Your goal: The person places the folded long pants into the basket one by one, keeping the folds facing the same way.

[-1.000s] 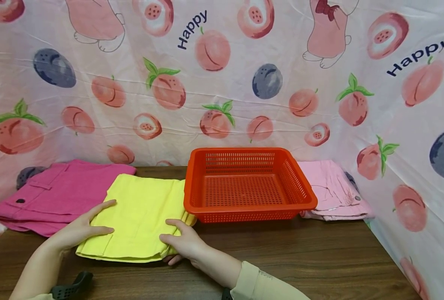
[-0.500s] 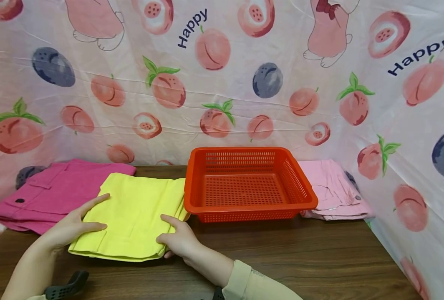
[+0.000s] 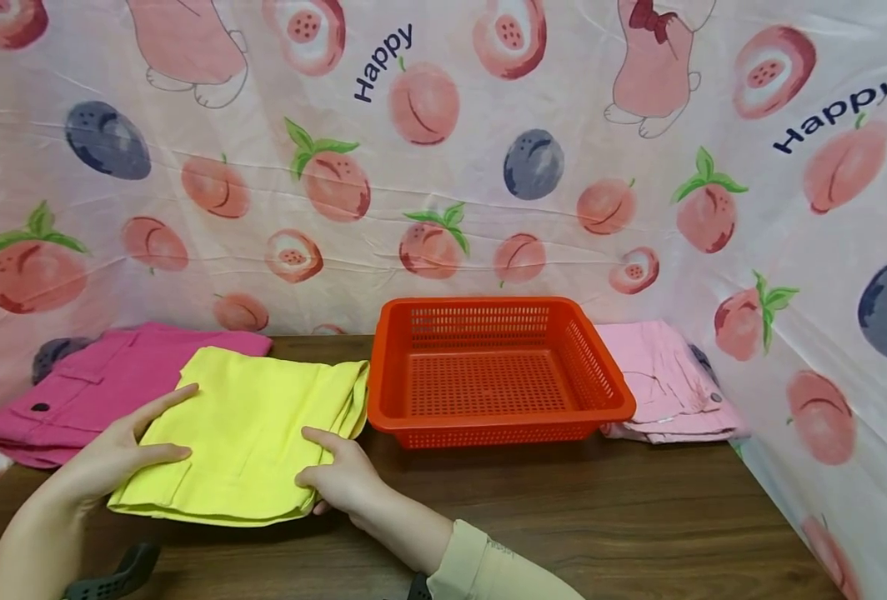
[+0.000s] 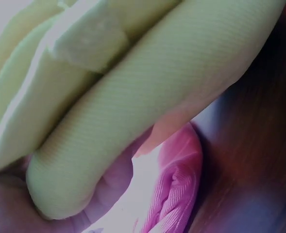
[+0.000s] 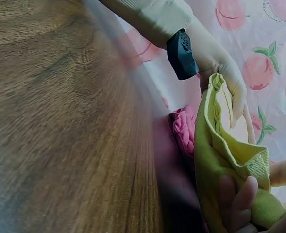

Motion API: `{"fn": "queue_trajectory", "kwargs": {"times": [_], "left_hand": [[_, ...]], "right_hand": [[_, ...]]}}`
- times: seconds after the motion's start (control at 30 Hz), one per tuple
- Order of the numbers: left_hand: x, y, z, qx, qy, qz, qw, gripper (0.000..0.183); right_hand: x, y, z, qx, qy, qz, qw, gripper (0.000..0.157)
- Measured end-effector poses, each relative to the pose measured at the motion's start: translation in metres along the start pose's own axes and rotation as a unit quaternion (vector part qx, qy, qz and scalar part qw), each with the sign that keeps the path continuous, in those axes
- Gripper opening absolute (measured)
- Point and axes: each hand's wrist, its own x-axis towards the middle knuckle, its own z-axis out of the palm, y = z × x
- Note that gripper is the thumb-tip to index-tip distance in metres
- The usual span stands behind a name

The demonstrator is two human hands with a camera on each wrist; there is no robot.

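Observation:
Both hands grip a folded pair of yellow pants (image 3: 241, 433), which overlaps the magenta pile in the head view. My left hand (image 3: 113, 454) holds its left side, thumb and forefinger spread over the top. At the front right corner, my right hand (image 3: 346, 479) pinches the edge, with fingers underneath. The left wrist view shows the thick folded edge of the yellow pants (image 4: 109, 107) resting in the left hand's fingers. Seen from the right wrist, the yellow pants (image 5: 210, 160) stand raised off the table, their waistband gaping a little between the two hands.
Folded magenta pants (image 3: 136, 367) lie at the back left of the wooden table (image 3: 563, 508). A red-orange plastic basket (image 3: 499, 421), with nothing inside, stands right of the yellow pants. Folded light pink pants (image 3: 657, 375) lie beyond it, beside the printed curtain (image 3: 458, 183).
Both hands have carried the yellow pants left, away from the basket and further across the magenta pants. The basket and the other folded pants have stayed in place.

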Motion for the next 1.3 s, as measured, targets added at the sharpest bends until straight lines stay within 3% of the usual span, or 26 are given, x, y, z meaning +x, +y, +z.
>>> {"fn": "queue_trajectory", "kwargs": {"times": [0.3,0.43,0.73,1.0,1.3], "left_hand": [[-0.002,0.011,-0.007,-0.005,0.011,-0.010,0.9999,0.073],[-0.006,0.015,-0.010,0.012,0.020,0.002,0.9997,0.075],[-0.012,0.036,-0.016,-0.050,0.038,-0.044,0.9971,0.077],[-0.009,0.045,-0.019,0.013,0.071,-0.013,0.9973,0.077],[-0.006,0.054,-0.017,-0.002,0.077,-0.011,0.9970,0.078]], "right_hand": [[0.002,-0.010,0.000,-0.005,-0.001,-0.017,1.000,0.058],[0.001,-0.016,0.000,-0.009,-0.007,-0.028,1.000,0.060],[-0.001,-0.029,-0.002,-0.007,-0.011,-0.045,0.999,0.061],[-0.004,-0.043,-0.009,-0.005,-0.020,-0.063,0.998,0.061],[-0.006,-0.049,-0.017,0.004,-0.035,-0.084,0.996,0.062]]}}
